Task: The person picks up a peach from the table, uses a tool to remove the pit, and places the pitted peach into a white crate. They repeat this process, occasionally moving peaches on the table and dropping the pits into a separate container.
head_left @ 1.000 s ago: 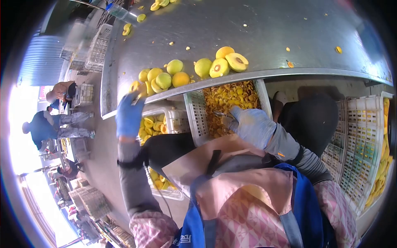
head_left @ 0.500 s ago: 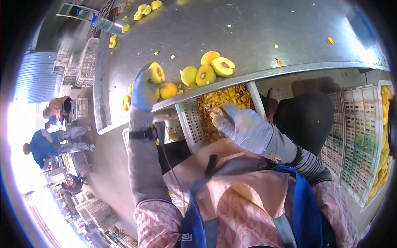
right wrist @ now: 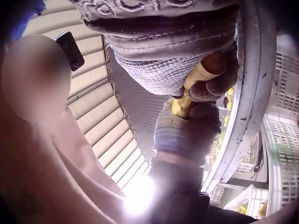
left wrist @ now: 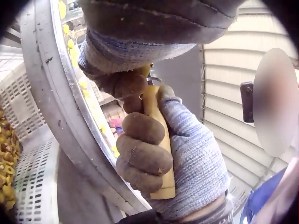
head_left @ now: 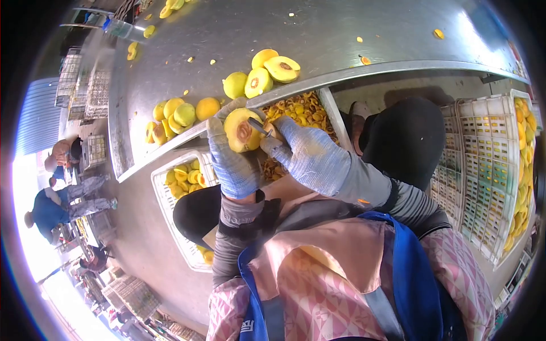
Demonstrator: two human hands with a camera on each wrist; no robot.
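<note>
My gloved left hand (head_left: pixel 234 170) grips a yellow peach half (head_left: pixel 239 132), cut face up, with the brown stone in its middle. In my gloved right hand (head_left: pixel 318 159) is a pitting tool, its wooden handle (left wrist: pixel 162 186) wrapped by the fingers. The tool's metal end (head_left: pixel 259 126) overlaps the peach's cut face beside the stone. Both hands are close together just off the table edge, above the crate of stones and scraps (head_left: pixel 327 108). In the right wrist view, the peach half (right wrist: pixel 180 107) is mostly hidden behind the fingers.
Several peach halves (head_left: pixel 183 115) lie along the near edge of the metal table (head_left: pixel 330 34), with another group (head_left: pixel 259 82) further right. A white crate of peach halves (head_left: pixel 165 196) is at my left knee; tall white crates (head_left: pixel 492 170) stand at right. People work far left.
My left hand has taken a peach half from the pile on the table and brought it over to the right hand. The tool has risen from above the scraps crate to the fruit.
</note>
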